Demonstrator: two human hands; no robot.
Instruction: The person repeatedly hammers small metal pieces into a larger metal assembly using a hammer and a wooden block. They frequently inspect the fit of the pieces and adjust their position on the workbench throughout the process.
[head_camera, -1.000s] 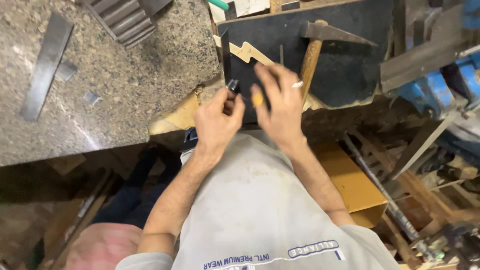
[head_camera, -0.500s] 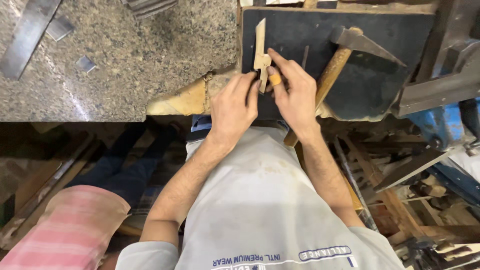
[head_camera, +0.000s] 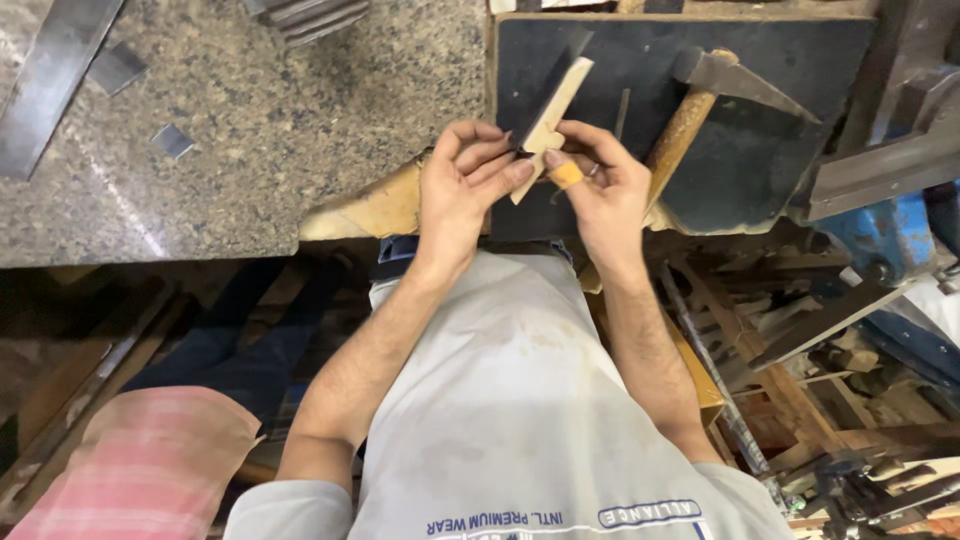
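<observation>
Both my hands hold a narrow pale wooden piece (head_camera: 553, 112) over the near edge of a black metal plate (head_camera: 780, 150). My left hand (head_camera: 463, 188) pinches its lower part from the left, together with a small dark object that I cannot make out. My right hand (head_camera: 600, 190) grips it from the right; one fingertip wears an orange bandage and another finger a ring. The wooden piece tilts up and to the right, its top over the plate.
A hammer (head_camera: 700, 100) with a wooden handle lies on the black plate at the right. A speckled stone slab (head_camera: 250, 130) at the left carries a metal strip (head_camera: 45, 85) and small metal bits. Blue machinery (head_camera: 880, 250) and scrap stand at the right; a pink cloth (head_camera: 140, 460) lies lower left.
The hands have taken up the wooden piece and now hold it more tilted to the right. The view has shifted, so the plate and hammer sit nearer the frame's middle.
</observation>
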